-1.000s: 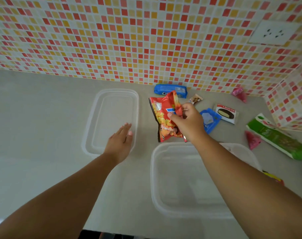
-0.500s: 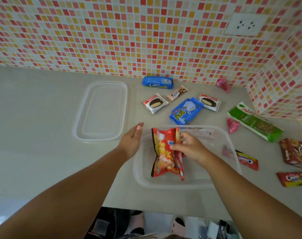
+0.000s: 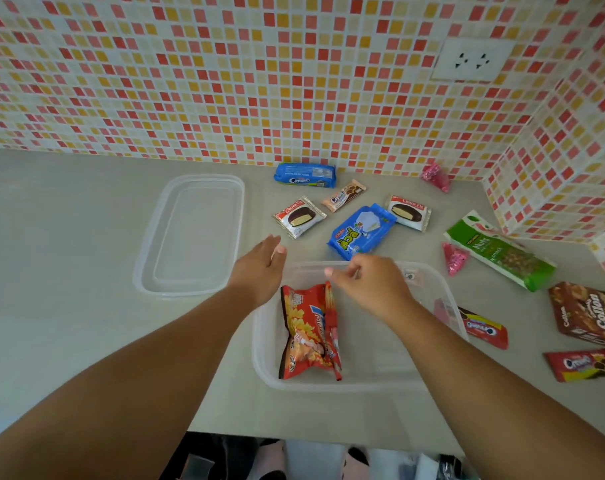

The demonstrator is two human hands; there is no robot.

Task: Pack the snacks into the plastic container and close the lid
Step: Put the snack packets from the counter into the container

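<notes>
Now that the red chip bag [image 3: 309, 332] is lying released inside the plastic container [image 3: 443, 289], we are lifting our right hand [image 3: 370, 284] away, fingers loosely curled and holding nothing. Left hand [image 3: 259, 268] is hovering open beside the rim. First snack packed; lid [image 3: 190, 233] is waiting on the desk [image 3: 69, 306].

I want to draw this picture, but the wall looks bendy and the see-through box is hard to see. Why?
In the head view, the wide-angle lens curves the orange-and-red mosaic tile wall near the edges; soft, even light leaves only faint shadows; the clear plastic container shows mainly by its pale rim; the red crinkly chip bag inside looks sharp, while the right hand is slightly blurred.
</notes>
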